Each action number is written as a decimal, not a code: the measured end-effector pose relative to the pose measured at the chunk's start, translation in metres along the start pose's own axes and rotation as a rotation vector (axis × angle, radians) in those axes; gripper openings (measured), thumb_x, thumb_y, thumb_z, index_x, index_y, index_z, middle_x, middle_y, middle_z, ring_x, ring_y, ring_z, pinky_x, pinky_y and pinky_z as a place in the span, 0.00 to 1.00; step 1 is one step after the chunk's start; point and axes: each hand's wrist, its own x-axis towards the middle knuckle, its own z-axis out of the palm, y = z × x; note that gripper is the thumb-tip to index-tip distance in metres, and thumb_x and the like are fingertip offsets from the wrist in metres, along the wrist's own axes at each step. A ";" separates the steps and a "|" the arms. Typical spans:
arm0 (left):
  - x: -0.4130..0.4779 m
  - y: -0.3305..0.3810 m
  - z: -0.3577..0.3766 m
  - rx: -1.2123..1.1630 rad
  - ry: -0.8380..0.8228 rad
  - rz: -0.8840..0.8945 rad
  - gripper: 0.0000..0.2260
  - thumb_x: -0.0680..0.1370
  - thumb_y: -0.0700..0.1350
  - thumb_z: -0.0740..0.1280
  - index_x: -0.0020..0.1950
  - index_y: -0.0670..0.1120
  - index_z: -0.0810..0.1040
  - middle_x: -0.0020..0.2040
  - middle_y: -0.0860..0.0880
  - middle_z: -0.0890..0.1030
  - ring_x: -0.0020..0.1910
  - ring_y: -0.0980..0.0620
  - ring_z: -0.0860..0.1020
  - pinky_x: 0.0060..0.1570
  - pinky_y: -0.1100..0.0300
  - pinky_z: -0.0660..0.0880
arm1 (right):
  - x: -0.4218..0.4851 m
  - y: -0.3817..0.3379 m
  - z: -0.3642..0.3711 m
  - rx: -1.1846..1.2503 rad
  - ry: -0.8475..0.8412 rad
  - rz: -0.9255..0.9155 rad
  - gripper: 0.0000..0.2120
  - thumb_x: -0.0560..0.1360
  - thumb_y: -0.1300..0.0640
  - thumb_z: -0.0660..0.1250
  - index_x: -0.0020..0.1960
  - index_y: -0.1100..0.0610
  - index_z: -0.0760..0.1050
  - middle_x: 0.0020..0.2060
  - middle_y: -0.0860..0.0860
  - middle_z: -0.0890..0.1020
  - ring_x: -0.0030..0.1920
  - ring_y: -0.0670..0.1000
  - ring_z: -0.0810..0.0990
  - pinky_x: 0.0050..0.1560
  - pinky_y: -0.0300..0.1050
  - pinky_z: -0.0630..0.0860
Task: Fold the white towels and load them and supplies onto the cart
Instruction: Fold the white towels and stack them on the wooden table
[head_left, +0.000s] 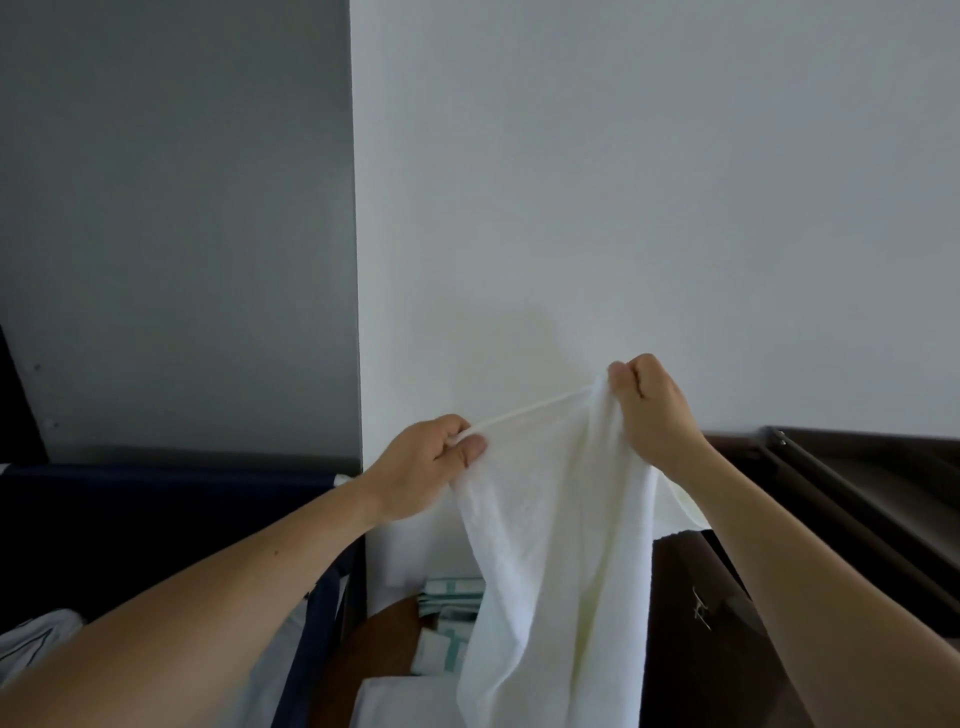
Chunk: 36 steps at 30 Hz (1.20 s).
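Head: left hand (426, 462), right hand (655, 406) pinch towel (550, 545).

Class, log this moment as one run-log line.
white towel: held up, hanging | left hand: pinches its top edge | right hand: grips its top edge

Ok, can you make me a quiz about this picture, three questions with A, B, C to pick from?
1. Where is the towel?
A) held up in the air
B) flat on the floor
C) shut in a drawer

2. How many hands hold it?
A) none
B) one
C) two

3. How is the towel right now?
A) folded small
B) hanging open and loose
C) rolled into a tube

Answers:
1 A: it hangs in front of the wall.
2 C: the left hand and the right hand each pinch its top edge.
3 B: the top edge is pulled tight and the rest hangs down loose.
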 end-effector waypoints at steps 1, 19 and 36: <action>0.000 0.000 -0.002 -0.039 0.029 -0.007 0.14 0.82 0.53 0.62 0.46 0.44 0.77 0.34 0.49 0.77 0.32 0.55 0.73 0.35 0.61 0.70 | 0.000 0.001 -0.001 0.011 0.014 0.012 0.16 0.83 0.50 0.54 0.39 0.54 0.61 0.35 0.47 0.68 0.34 0.47 0.66 0.34 0.43 0.64; 0.032 0.062 0.038 -0.583 0.389 -0.415 0.15 0.81 0.48 0.66 0.41 0.37 0.78 0.39 0.44 0.71 0.37 0.47 0.68 0.37 0.53 0.65 | -0.037 -0.012 0.015 -0.011 0.158 0.018 0.12 0.80 0.47 0.63 0.50 0.54 0.80 0.46 0.49 0.78 0.43 0.51 0.77 0.47 0.42 0.67; 0.015 0.068 0.058 -0.672 0.091 -0.251 0.14 0.77 0.40 0.61 0.39 0.45 0.85 0.30 0.52 0.78 0.29 0.56 0.75 0.31 0.64 0.71 | -0.071 -0.020 0.040 -0.020 -0.182 -0.147 0.12 0.81 0.56 0.59 0.50 0.55 0.81 0.48 0.44 0.72 0.43 0.45 0.75 0.41 0.34 0.68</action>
